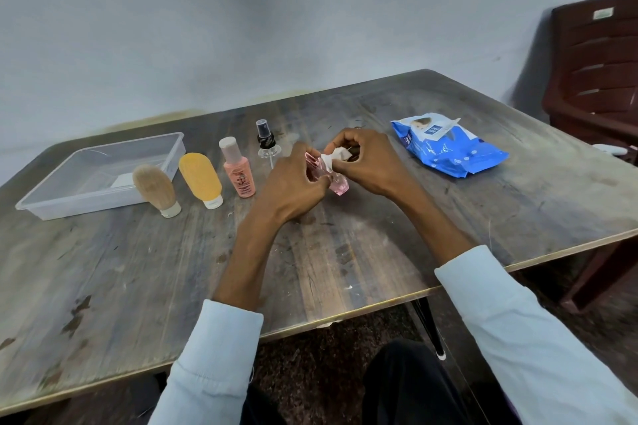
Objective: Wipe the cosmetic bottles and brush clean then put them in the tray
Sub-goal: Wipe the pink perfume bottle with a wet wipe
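Note:
My left hand (293, 183) grips a small pink glass bottle (336, 185) above the table's middle. My right hand (369, 162) pinches a white wipe (333, 159) against the bottle's upper part. To the left stand a clear spray bottle with a black top (266, 140), a pink bottle with a pale cap (239, 169), an orange tube on its white cap (201, 179) and a beige brush on its white base (155, 188). The clear plastic tray (51, 203) sits at the far left, behind the brush.
A blue pack of wipes (448, 152) with its flap open lies right of my hands. A dark brown plastic chair (593, 79) stands past the table's right corner. The worn wooden table (345, 252) reaches to my lap, its front edge close to me.

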